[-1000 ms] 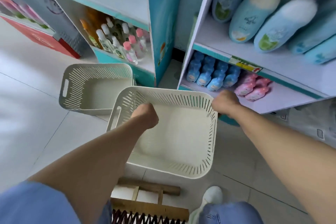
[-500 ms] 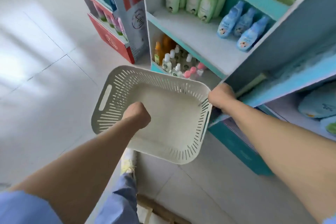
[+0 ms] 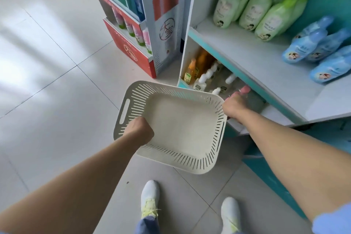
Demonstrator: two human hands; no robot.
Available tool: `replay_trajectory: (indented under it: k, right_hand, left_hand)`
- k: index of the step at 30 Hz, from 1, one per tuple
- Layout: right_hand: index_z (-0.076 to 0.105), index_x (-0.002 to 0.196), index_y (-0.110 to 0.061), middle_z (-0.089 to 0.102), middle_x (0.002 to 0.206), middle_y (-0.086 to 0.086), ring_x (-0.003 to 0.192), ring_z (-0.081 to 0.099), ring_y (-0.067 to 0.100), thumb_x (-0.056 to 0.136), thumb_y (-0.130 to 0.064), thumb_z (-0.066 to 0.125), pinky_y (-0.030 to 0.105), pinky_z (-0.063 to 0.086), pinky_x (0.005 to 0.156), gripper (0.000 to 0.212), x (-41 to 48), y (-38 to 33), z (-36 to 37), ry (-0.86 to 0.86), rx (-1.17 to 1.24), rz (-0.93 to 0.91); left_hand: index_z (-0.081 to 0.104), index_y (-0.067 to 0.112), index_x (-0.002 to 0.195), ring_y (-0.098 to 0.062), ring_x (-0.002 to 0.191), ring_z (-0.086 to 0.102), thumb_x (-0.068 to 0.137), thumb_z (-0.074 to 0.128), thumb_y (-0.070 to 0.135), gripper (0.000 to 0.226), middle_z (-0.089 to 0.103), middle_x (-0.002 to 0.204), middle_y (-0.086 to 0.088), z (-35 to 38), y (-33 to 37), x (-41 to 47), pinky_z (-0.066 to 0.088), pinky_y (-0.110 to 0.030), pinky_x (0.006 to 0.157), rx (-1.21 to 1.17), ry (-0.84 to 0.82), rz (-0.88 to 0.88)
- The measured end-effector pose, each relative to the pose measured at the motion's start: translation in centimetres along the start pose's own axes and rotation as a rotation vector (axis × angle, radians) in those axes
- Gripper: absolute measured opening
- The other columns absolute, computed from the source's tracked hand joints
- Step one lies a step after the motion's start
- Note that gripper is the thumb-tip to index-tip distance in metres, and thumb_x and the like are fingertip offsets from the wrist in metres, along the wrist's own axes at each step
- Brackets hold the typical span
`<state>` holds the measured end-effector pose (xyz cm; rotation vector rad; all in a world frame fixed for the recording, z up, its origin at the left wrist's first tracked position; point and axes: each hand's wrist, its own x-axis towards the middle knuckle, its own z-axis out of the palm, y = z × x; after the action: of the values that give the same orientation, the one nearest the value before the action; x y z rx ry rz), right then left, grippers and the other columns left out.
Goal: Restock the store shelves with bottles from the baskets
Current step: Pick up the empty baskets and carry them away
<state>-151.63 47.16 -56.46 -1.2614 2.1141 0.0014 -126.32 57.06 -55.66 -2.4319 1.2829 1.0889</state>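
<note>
I hold a cream slotted plastic basket (image 3: 182,119) in the air over the tiled floor; nothing lies inside it. My left hand (image 3: 139,132) grips its near-left rim and my right hand (image 3: 234,107) grips its right rim, next to the shelf unit. Green bottles (image 3: 252,7) and blue bottles (image 3: 319,51) lie on the white upper shelf (image 3: 252,59). Below it, orange bottles (image 3: 191,71) and clear white-capped bottles (image 3: 206,80) stand on the lower shelf, partly hidden by the basket.
A red and white display stand (image 3: 133,43) with tall teal and pink bottles stands to the left of the shelf unit. Grey floor tiles (image 3: 47,81) spread out to the left. My two white shoes (image 3: 150,198) show at the bottom.
The basket has been lifted off the floor, away from the second basket and the low shelves. The view has risen and swung left, bringing the green and blue bottle shelf into sight.
</note>
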Motion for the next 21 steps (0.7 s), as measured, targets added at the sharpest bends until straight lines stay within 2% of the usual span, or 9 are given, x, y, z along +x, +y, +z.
replay_trajectory:
  k: [3, 5, 7, 8, 10, 12, 14, 17, 21]
  right_hand:
    - [0.054, 0.092, -0.004, 0.066, 0.104, 0.016, 0.091, 0.065, 0.030, 0.087, -0.005, 0.055, 0.032, 0.054, 0.065, 0.005, 2.0, 0.5, 2.1, -0.059, -0.110, -0.036]
    - [0.049, 0.075, -0.009, 0.067, 0.100, 0.014, 0.087, 0.065, 0.029, 0.087, -0.005, 0.055, 0.028, 0.049, 0.057, 0.014, 3.5, 1.1, 3.8, -0.095, -0.147, -0.050]
    - [0.053, 0.079, -0.006, 0.067, 0.102, 0.014, 0.081, 0.063, 0.027, 0.086, -0.006, 0.054, 0.024, 0.045, 0.053, 0.007, 4.3, 1.6, 5.2, -0.122, -0.157, -0.061]
    - [0.056, 0.089, -0.003, 0.066, 0.104, 0.015, 0.080, 0.064, 0.028, 0.085, -0.004, 0.053, 0.024, 0.046, 0.050, 0.005, 4.7, 1.8, 6.0, -0.145, -0.149, -0.067]
    - [0.057, 0.108, 0.003, 0.068, 0.102, 0.018, 0.076, 0.070, 0.031, 0.082, 0.003, 0.051, 0.032, 0.057, 0.054, 0.027, 5.3, 3.1, 7.8, -0.268, -0.112, -0.018]
    - [0.062, 0.103, 0.007, 0.071, 0.086, 0.018, 0.064, 0.070, 0.030, 0.082, 0.003, 0.053, 0.039, 0.061, 0.064, 0.023, 5.4, 4.6, 9.0, -0.437, -0.126, 0.060]
    - [0.064, 0.092, 0.003, 0.069, 0.080, 0.017, 0.056, 0.063, 0.026, 0.085, -0.006, 0.059, 0.034, 0.057, 0.059, 0.012, 5.5, 5.6, 10.1, -0.463, -0.205, 0.022]
    - [0.061, 0.095, -0.008, 0.063, 0.093, 0.015, 0.077, 0.058, 0.026, 0.083, -0.016, 0.058, 0.023, 0.042, 0.054, 0.014, 6.1, 5.3, 10.8, -0.295, -0.391, -0.204]
    - [0.045, 0.136, -0.007, 0.050, 0.139, 0.012, 0.127, 0.048, 0.031, 0.089, -0.026, 0.060, 0.033, 0.039, 0.101, 0.053, 6.3, 3.7, 13.4, -0.344, -0.403, -0.362]
  left_hand:
    - [0.063, 0.002, 0.092, -0.031, 0.086, 0.064, 0.082, 0.057, 0.006, 0.013, 0.063, 0.082, -0.012, 1.7, 0.2, 2.4, 0.046, -0.029, 0.062, -0.073, -0.012, -0.037]
    - [0.057, 0.003, 0.083, -0.028, 0.074, 0.057, 0.082, 0.058, 0.006, 0.004, 0.051, 0.066, -0.006, 3.3, 0.3, 4.0, 0.040, -0.026, 0.055, -0.147, 0.011, -0.089]
    - [0.055, 0.002, 0.081, -0.027, 0.072, 0.055, 0.083, 0.058, 0.006, 0.005, 0.050, 0.066, -0.006, 5.0, 0.5, 5.1, 0.041, -0.027, 0.057, -0.222, 0.031, -0.148]
    - [0.057, 0.002, 0.084, -0.028, 0.076, 0.057, 0.083, 0.058, 0.006, 0.005, 0.055, 0.072, -0.009, 5.8, 0.6, 5.4, 0.044, -0.028, 0.061, -0.244, 0.039, -0.172]
    - [0.059, -0.001, 0.100, -0.033, 0.095, 0.060, 0.082, 0.059, 0.010, 0.021, 0.062, 0.099, -0.015, 7.7, 0.6, 5.9, 0.051, -0.033, 0.079, -0.273, 0.063, -0.241]
    - [0.052, -0.001, 0.122, -0.036, 0.115, 0.052, 0.082, 0.058, 0.013, 0.042, 0.054, 0.123, -0.018, 9.4, 0.7, 5.9, 0.047, -0.043, 0.097, -0.258, 0.089, -0.343]
    - [0.042, 0.002, 0.132, -0.036, 0.125, 0.041, 0.083, 0.056, 0.012, 0.052, 0.044, 0.134, -0.017, 11.0, 0.6, 5.4, 0.039, -0.045, 0.105, -0.251, 0.098, -0.437]
    - [0.032, 0.005, 0.136, -0.034, 0.130, 0.032, 0.082, 0.056, 0.009, 0.058, 0.032, 0.139, -0.015, 12.5, 0.4, 4.7, 0.032, -0.044, 0.106, -0.279, 0.161, -0.528]
    - [0.022, 0.004, 0.142, -0.032, 0.127, 0.033, 0.080, 0.061, 0.008, 0.074, 0.027, 0.141, -0.015, 15.3, -1.5, 5.5, 0.032, -0.039, 0.105, -0.406, 0.221, -0.762]
